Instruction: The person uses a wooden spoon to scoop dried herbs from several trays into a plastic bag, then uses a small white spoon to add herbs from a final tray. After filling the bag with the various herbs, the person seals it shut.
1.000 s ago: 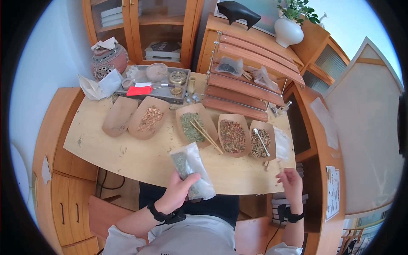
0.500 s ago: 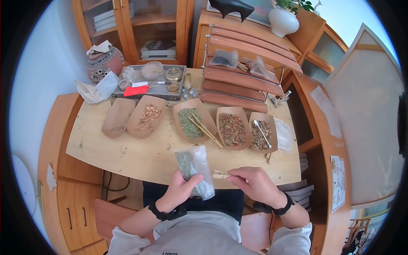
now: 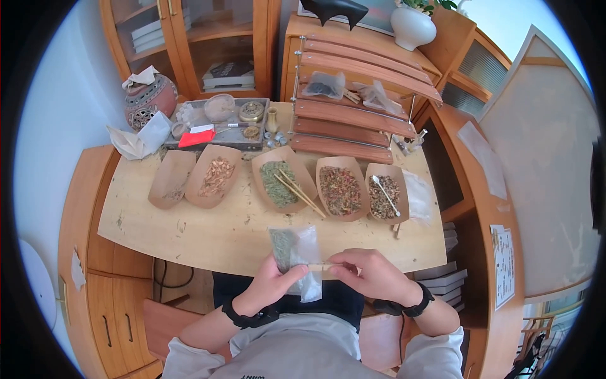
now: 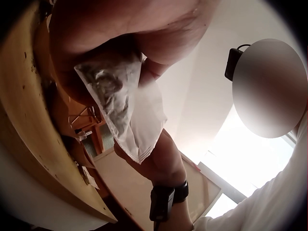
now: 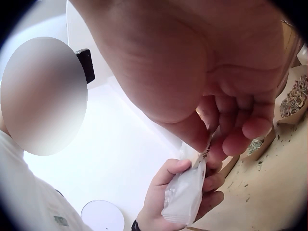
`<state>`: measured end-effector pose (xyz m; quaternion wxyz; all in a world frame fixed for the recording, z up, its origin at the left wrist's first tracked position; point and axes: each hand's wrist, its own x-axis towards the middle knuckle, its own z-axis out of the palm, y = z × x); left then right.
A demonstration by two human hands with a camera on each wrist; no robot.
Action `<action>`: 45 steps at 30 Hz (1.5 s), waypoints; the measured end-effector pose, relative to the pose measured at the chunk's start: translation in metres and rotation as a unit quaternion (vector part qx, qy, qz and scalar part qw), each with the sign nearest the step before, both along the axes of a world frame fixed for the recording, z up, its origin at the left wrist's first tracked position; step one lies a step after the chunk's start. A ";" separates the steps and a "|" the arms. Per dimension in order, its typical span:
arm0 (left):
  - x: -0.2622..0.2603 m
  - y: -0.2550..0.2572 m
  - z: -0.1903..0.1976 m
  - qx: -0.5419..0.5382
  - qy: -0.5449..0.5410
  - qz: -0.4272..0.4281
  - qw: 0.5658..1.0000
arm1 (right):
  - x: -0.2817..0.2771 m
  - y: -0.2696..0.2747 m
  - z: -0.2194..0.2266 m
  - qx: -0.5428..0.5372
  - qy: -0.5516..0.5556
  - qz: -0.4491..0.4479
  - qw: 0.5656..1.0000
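Observation:
A clear plastic bag with dried green herb in its left side is gripped by my left hand, thumb across the front. My right hand pinches a small wooden clothespin between thumb and fingers. Its far end overlaps the bag's right edge in the head view. From the right wrist, the bag shows pale and folded, close below the pinching fingertips. Beyond the hands, a paper tray of green herb stands on the table with a pair of wooden tongs lying across it.
Further paper trays hold wood chips, a reddish dried mix and a brown mix with a white spoon. Behind them stand a grey tray of small vessels and a slatted wooden rack. Plastic bags lie at right.
My right hand has come from the table's right side to the bag, bringing the clothespin up to its edge. The left hand still holds the bag, now slightly lower and further right.

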<state>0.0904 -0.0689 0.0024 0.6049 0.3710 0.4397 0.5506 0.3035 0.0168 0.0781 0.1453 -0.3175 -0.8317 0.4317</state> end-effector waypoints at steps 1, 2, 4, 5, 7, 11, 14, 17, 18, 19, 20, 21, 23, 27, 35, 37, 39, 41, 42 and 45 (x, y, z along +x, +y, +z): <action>-0.001 0.001 0.001 -0.004 -0.006 -0.007 1.000 | 0.001 0.000 -0.003 -0.019 -0.001 -0.006 1.000; -0.001 0.001 0.001 -0.005 -0.012 -0.015 1.000 | 0.000 0.000 -0.004 -0.034 0.004 -0.012 0.999; 0.002 0.002 0.002 -0.009 -0.027 -0.002 1.000 | 0.000 -0.001 -0.005 -0.060 0.014 -0.025 0.998; 0.004 0.002 0.004 -0.011 -0.036 0.019 0.999 | 0.002 0.000 -0.007 -0.078 -0.004 -0.021 0.997; 0.004 0.003 0.001 -0.031 -0.050 0.035 0.998 | 0.001 -0.001 -0.011 -0.109 0.013 -0.027 0.994; 0.012 0.006 -0.001 -0.063 -0.192 0.095 0.975 | -0.001 -0.004 -0.039 -0.170 0.053 -0.007 0.984; 0.018 0.007 0.000 -0.052 -0.218 0.089 0.970 | -0.009 -0.009 -0.061 -0.233 0.108 -0.025 0.966; 0.018 0.007 0.000 -0.025 -0.190 0.080 0.978 | -0.012 -0.006 -0.053 -0.317 0.119 -0.053 0.939; 0.015 0.007 0.000 -0.014 -0.178 0.080 0.981 | -0.012 -0.002 -0.045 -0.320 0.130 -0.081 0.935; 0.010 0.007 0.001 0.004 -0.177 0.073 0.981 | -0.012 0.005 -0.032 -0.324 0.141 -0.108 0.929; 0.002 0.007 0.002 0.023 -0.177 0.066 0.982 | -0.011 0.012 -0.021 -0.325 0.151 -0.134 0.924; -0.007 0.006 0.002 0.043 -0.177 0.060 0.981 | -0.005 0.025 -0.021 -0.316 0.218 -0.122 0.915; -0.018 0.002 -0.017 0.076 -0.035 0.129 0.988 | 0.001 0.044 0.002 -0.332 0.248 -0.160 0.896; -0.049 -0.007 -0.056 0.153 0.182 0.211 0.948 | -0.005 0.069 0.012 -0.376 0.218 -0.198 0.878; -0.053 -0.012 -0.055 0.157 0.220 0.186 0.945 | -0.081 0.196 -0.023 -0.357 0.220 -0.239 0.876; -0.054 -0.011 -0.054 0.159 0.219 0.183 0.945 | -0.093 0.217 -0.027 -0.345 0.196 -0.263 0.879; -0.057 -0.013 -0.055 0.157 0.216 0.187 0.945 | -0.100 0.227 -0.031 -0.330 0.128 -0.288 0.890; -0.060 -0.013 -0.054 0.152 0.207 0.174 0.951 | -0.103 0.228 -0.035 -0.302 0.118 -0.287 0.901; -0.061 -0.013 -0.053 0.150 0.203 0.166 0.953 | -0.103 0.228 -0.037 -0.289 0.113 -0.287 0.906; -0.061 -0.012 -0.048 0.149 0.217 0.148 0.953 | -0.104 0.241 -0.053 -0.138 0.026 -0.227 0.964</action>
